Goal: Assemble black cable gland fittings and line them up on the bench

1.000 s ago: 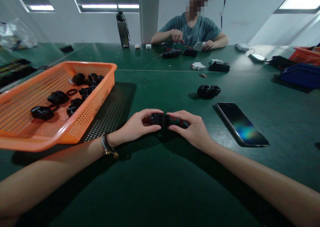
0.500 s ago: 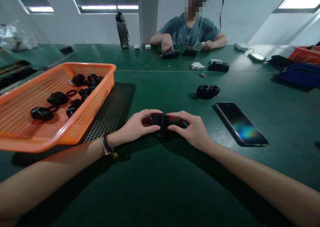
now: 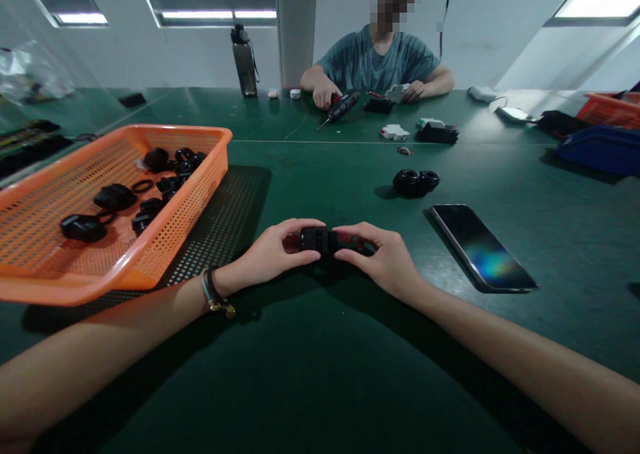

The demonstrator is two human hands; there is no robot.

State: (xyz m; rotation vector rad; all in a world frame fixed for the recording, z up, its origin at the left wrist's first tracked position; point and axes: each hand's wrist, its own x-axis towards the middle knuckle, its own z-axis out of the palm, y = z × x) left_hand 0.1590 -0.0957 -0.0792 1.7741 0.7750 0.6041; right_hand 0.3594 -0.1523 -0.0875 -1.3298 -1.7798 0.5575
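Note:
Between my two hands, just above the green table, is a small black plastic part with a rounded left end. My left hand pinches that end between thumb and fingers. On the other side, my right hand grips the part's right end, its thumb and forefinger closed round it. The fingers hide some of the part, so its exact kind cannot be made out. Beyond my right hand, a pair of black ring-shaped parts lies on the table.
An orange basket with several black parts stands at my left. A phone lies at my right. Across the table a person in a teal shirt holds a power screwdriver. A bottle and a blue bin stand farther off.
My hands and the black part hold almost still. Across the table, the person's hand has tilted the power screwdriver, so its tip points down toward me.

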